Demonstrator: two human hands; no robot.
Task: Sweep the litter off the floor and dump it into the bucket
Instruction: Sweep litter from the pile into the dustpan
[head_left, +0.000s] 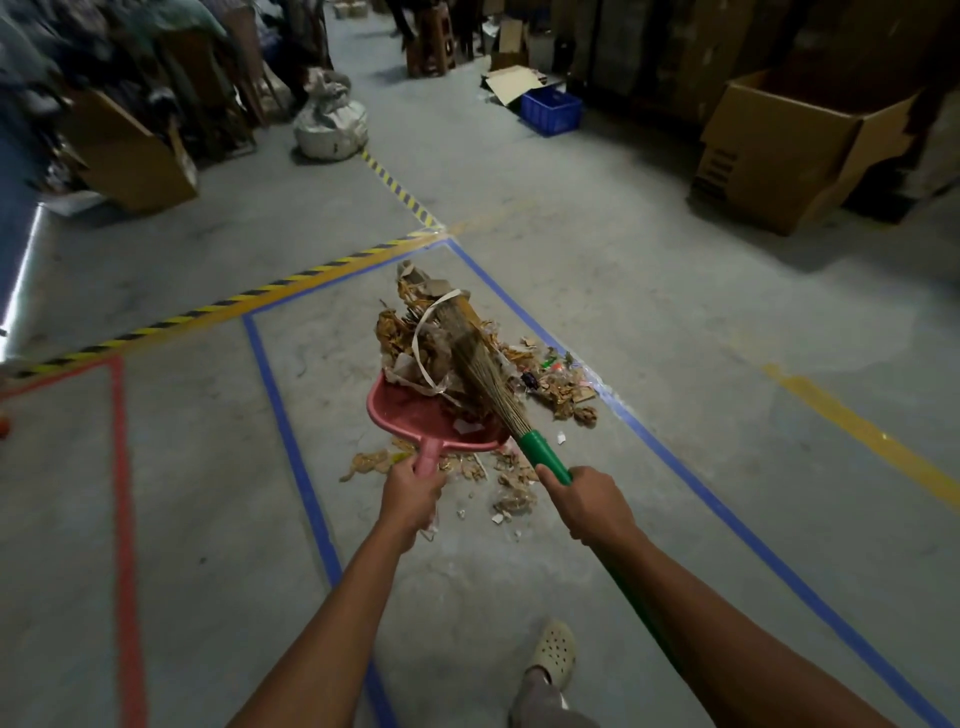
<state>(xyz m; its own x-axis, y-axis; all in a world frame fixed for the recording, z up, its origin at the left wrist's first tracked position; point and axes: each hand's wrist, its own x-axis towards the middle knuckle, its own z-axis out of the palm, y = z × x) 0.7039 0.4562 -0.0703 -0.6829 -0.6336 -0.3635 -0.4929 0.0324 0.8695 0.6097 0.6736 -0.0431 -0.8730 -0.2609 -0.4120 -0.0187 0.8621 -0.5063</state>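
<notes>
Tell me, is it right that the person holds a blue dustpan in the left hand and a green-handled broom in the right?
Not quite. The head view shows the dustpan is pink, not blue. The left hand does hold it, and the right hand holds the green-handled broom.

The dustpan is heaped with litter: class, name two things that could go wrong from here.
The litter is piled above the rim of the dustpan, so some may slide off when the left hand lifts it.
The loose scraps near the pan's handle lie behind its mouth, so the broom in the right hand may miss them.
</notes>
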